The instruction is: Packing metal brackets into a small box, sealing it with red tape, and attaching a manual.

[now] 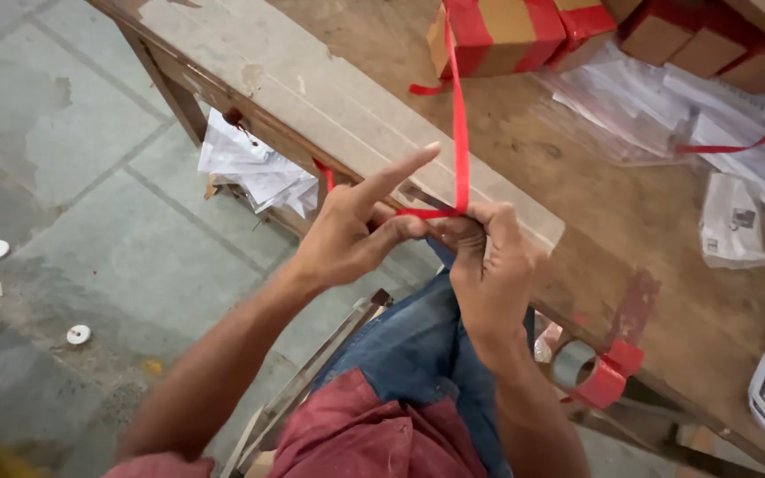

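red glossy strap (459,124) runs taut, thin, both hands' (489,265) grip pinched on it.

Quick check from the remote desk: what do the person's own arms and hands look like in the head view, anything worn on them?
Both arms are bare from the upper arm down. The left hand and right hand wear no gloves, and no rings, watch or bands show. Short dull-red sleeves show at the bottom edge, part of a red shirt worn over blue jeans.
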